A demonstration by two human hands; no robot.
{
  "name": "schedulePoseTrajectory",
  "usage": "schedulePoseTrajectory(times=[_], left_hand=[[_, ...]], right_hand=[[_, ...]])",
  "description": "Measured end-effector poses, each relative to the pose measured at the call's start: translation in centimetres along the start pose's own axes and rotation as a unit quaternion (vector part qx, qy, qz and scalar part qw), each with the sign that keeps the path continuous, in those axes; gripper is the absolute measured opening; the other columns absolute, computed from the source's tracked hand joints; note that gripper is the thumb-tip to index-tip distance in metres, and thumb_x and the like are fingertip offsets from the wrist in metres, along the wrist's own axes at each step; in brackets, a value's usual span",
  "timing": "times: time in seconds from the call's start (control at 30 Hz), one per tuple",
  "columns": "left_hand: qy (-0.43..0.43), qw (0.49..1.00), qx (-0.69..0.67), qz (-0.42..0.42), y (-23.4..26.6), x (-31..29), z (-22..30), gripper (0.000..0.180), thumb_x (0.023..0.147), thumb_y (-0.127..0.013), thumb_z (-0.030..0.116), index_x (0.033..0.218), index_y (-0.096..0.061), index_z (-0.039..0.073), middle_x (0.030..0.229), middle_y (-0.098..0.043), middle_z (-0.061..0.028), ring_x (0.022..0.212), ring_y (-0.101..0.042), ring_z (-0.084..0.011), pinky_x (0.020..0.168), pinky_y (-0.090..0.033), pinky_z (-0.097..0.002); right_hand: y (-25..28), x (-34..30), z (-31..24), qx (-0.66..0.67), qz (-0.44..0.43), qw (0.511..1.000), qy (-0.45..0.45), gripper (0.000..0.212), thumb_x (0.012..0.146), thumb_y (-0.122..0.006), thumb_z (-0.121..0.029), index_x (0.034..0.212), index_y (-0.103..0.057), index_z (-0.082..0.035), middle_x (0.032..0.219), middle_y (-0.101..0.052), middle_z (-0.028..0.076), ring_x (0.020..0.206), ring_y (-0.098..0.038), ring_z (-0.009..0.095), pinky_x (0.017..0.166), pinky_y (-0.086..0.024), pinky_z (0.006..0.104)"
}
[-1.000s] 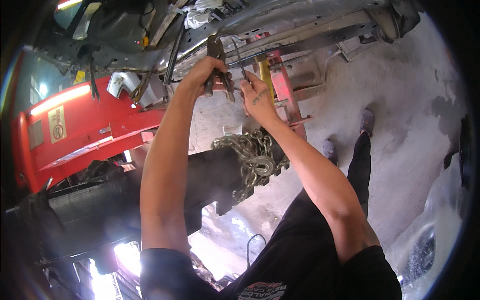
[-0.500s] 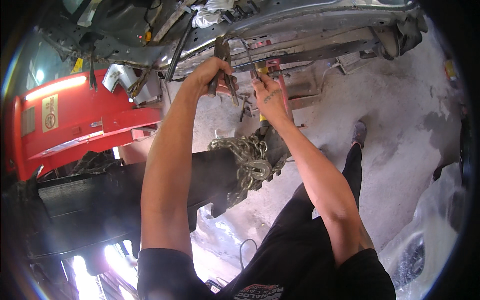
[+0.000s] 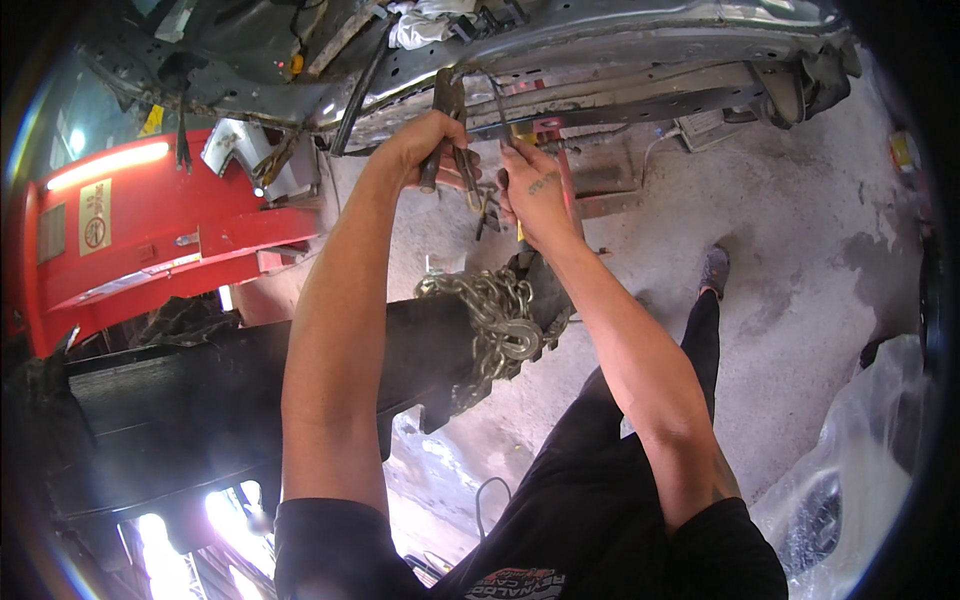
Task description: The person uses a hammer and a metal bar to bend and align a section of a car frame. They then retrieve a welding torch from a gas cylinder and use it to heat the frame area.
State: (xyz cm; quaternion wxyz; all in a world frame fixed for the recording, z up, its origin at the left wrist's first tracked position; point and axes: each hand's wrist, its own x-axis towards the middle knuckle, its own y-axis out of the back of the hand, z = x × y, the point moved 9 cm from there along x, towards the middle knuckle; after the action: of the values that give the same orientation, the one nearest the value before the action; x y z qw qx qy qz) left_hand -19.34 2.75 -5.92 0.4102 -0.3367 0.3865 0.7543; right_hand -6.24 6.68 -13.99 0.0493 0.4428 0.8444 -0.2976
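Overhead in the frame runs a bare metal car body edge. My left hand is closed around worn locking pliers. Their jaws point up at the lower edge of the body, and the two handles hang down past my fingers. I cannot tell whether the jaws touch the metal. Just to the right, my right hand is closed on the lower end of a thin dark rod. The rod's upper end bends toward the pliers' jaws. My fingers hide its lower end.
A black beam crosses below my left forearm, with a heavy chain and hook draped on its end. Red equipment stands at left. Beneath the car are a red and yellow jack-like tool and a white rag lies above. Clear plastic sheeting lies at right.
My right hand has shifted slightly down the rod, and its fingers look more curled. The left hand keeps its hold on the pliers. The view has shifted a little.
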Motion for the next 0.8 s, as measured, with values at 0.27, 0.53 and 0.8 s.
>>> schedulePoseTrajectory(times=[0.27, 0.53, 0.8], left_hand=[[-0.001, 1.000, -0.010, -0.003, 0.4, 0.5, -0.4, 0.040, 0.075, -0.058, 0.007, 0.111, -0.051, -0.007, 0.094, -0.065, -0.0214, 0.076, -0.071, -0.0327, 0.071, -0.063, -0.0461], [0.004, 1.000, 0.002, 0.000, 0.4, 0.2, -0.2, 0.038, 0.075, -0.057, 0.008, 0.109, -0.053, -0.006, 0.096, -0.065, -0.0220, 0.083, -0.070, -0.0345, 0.079, -0.061, -0.0472], [-0.012, 1.000, 0.014, 0.020, 0.6, 0.3, -0.3, 0.025, 0.074, -0.059, 0.011, 0.095, -0.056, -0.003, 0.082, -0.066, -0.0156, 0.068, -0.069, -0.0262, 0.066, -0.062, -0.0408]], right_hand=[[0.5, -0.4, -1.5, -0.090, 0.001, 0.994, 0.069, 0.028, 0.097, -0.052, -0.020, 0.110, -0.063, 0.002, 0.071, -0.058, 0.009, 0.057, -0.053, 0.020, 0.054, -0.041, 0.0341], [0.1, -0.8, -2.1, -0.097, -0.016, 0.994, 0.050, 0.034, 0.095, -0.050, -0.018, 0.115, -0.062, 0.006, 0.083, -0.067, 0.025, 0.079, -0.066, 0.034, 0.075, -0.049, 0.0407], [-2.0, -1.3, -0.2, -0.039, 0.029, 0.997, 0.063, 0.039, 0.097, -0.046, -0.018, 0.123, -0.057, 0.008, 0.095, -0.067, 0.029, 0.088, -0.066, 0.040, 0.080, -0.050, 0.0424]])
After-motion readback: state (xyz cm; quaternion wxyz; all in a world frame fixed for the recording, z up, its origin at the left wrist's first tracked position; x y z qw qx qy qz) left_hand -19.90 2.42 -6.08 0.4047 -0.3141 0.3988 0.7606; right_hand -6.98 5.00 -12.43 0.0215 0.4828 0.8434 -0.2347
